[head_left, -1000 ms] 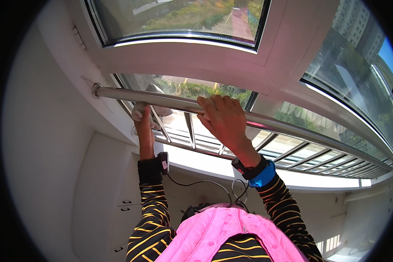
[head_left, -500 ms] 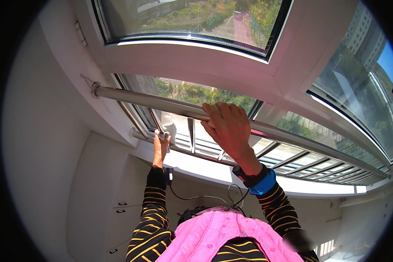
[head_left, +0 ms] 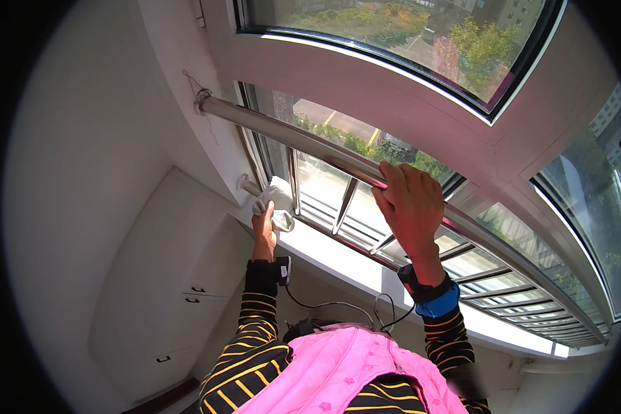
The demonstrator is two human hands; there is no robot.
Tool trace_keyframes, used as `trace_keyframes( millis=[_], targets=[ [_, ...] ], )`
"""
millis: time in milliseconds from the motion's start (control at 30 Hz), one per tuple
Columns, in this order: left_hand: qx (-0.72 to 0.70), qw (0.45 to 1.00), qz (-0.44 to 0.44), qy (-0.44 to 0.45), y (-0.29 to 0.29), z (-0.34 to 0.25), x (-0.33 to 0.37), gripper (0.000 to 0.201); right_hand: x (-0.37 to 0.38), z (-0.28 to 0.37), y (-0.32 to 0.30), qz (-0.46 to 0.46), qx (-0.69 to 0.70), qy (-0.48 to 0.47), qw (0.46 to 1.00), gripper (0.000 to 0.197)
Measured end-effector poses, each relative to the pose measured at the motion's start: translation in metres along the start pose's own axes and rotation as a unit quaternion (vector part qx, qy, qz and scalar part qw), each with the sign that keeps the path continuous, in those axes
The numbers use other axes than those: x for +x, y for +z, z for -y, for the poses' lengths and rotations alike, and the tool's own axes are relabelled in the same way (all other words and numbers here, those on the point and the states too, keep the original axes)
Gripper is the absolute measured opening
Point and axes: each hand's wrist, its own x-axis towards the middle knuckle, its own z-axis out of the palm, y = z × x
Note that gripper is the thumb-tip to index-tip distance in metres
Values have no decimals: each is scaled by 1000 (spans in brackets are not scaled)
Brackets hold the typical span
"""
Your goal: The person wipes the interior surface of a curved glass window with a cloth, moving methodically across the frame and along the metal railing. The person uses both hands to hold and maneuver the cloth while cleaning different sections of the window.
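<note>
A metal railing runs across the window, its thick top rail [head_left: 297, 138] carrying several thin upright bars below. My right hand [head_left: 412, 207] rests over that top rail, fingers curled around it. Lower and to the left, my left hand [head_left: 263, 231] grips a whitish cloth [head_left: 281, 194] against the left end of the bottom rail [head_left: 250, 185], close to the wall. Part of the cloth hangs loose beside the fingers, over the sill. The fingertips of the left hand are partly hidden by the cloth.
Behind the railing stand framed window panes [head_left: 393, 27]. A white sill [head_left: 324, 254] runs below it. White cabinets [head_left: 179, 262] with dark handles fill the lower left. A thin wire [head_left: 192, 79] sticks out at the rail's wall end. Cables [head_left: 338, 303] hang between my arms.
My left hand has moved with the cloth from an upright bar down to the bottom rail near the wall. The right hand stays on the top rail. The view has turned.
</note>
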Motion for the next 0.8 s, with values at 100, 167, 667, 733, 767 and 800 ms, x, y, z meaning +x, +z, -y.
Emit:
trace_keyframes(
  millis=[100, 167, 667, 733, 767, 800],
  targets=[
    [-107, 990, -88, 9, -21, -42, 15, 54, 0, -1, 0, -1, -8, -5, 1000, 51],
    [-131, 985, -92, 68, -24, -73, 28, 57, -1, -1, 0, 15, -10, 0, 1000, 52],
    [127, 940, 111, 296, 102, -147, 59, 44, -1, -3, -1, 4, -14, -6, 1000, 49],
    [147, 931, 79, 324, 99, -131, 70, 46, -2, -3, -1, 4, -16, -2, 1000, 49],
    [145, 931, 62, 330, 96, -123, 76, 47, -2, -3, -1, 3, -12, -1, 1000, 48],
    [133, 935, 66, 323, 91, -116, 81, 53, -2, -3, -1, 3, -16, 0, 1000, 48]
  ],
)
